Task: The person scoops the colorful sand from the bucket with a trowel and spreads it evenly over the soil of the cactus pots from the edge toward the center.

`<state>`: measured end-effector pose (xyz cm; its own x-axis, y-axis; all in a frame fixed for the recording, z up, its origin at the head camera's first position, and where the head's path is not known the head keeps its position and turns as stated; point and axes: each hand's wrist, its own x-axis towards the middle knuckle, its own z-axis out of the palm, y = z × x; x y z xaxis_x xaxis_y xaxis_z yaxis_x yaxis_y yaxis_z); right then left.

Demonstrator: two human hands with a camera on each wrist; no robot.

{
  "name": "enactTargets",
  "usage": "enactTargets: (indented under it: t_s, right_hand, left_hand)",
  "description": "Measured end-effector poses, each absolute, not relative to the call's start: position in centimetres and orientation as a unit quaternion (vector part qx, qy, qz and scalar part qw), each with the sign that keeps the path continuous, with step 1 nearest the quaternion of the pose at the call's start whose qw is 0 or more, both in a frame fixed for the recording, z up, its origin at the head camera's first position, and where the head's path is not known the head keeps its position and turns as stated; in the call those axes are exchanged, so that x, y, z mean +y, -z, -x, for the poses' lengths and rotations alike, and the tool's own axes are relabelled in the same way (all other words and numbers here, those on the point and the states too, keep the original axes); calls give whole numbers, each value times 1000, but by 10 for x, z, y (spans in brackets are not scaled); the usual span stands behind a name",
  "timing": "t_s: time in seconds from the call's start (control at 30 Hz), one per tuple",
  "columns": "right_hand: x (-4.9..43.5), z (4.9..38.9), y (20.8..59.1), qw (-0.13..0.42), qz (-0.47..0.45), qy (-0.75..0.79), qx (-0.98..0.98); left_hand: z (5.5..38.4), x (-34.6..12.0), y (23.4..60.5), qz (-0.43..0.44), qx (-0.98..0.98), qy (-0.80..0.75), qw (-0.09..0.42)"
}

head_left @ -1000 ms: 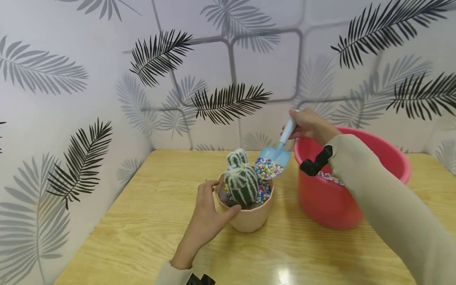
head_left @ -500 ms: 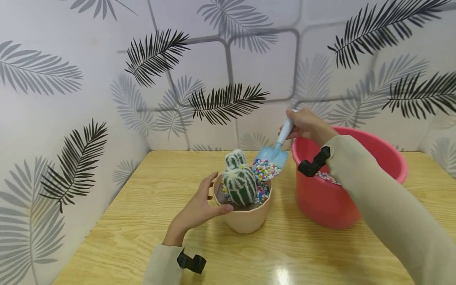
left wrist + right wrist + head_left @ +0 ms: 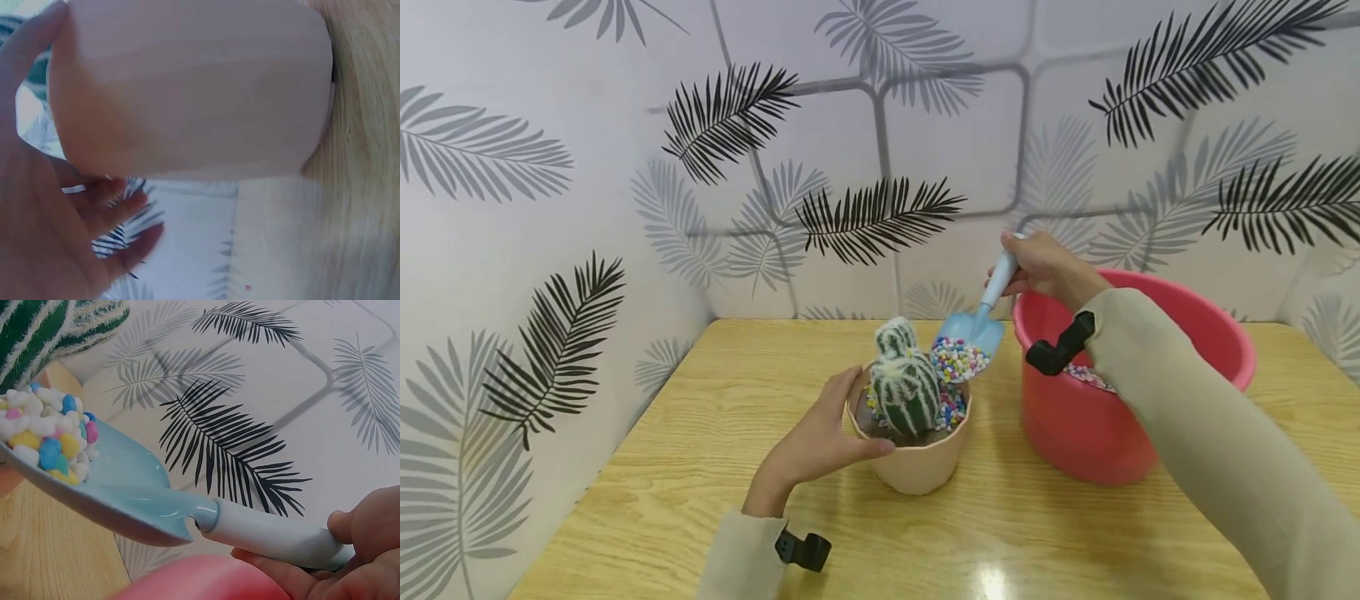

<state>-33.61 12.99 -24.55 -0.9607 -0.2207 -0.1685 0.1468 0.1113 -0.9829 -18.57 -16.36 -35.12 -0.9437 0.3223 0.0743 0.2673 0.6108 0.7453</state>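
My soft beige sleeves [image 3: 748,546] reach in over the table [image 3: 685,483], smooth, glossy and yellow with wood grain. My left hand [image 3: 820,442] spreads into a wide curve round the near left side of the pot [image 3: 921,471], thumb and fingers holding its rim. The pot is pale peach, matt and faceted, standing upright on the wood. In it sits the cactus [image 3: 906,396], rounded, green, ribbed with fuzzy white. My right hand [image 3: 1048,265] curls closed round the smooth white handle of the scoop [image 3: 983,332], whose shiny, light blue blade tilts over the pot's far right edge, heaped with glossy, rounded pebbles [image 3: 958,360]; I cannot tell whether it touches the cactus. Right of it stands the round red bucket [image 3: 1086,442], and behind, the feather-printed wall [image 3: 955,142].
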Motion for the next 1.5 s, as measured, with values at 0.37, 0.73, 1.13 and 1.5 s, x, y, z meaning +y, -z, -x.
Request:
enactTargets:
  t_s: [0.37, 0.73, 1.13, 1.5]
  right_hand:
    - [133, 337, 240, 127, 23, 673, 729]
    - [126, 335, 246, 128, 23, 650, 749]
    - [128, 336, 245, 122, 27, 663, 738]
    - [130, 338, 247, 121, 22, 666, 736]
  left_hand:
    - [165, -134, 347, -114, 932, -330, -100]
    - [191, -170, 351, -175, 888, -423, 52]
    - [181, -153, 349, -151, 934, -322, -41]
    - [170, -142, 352, -109, 934, -334, -70]
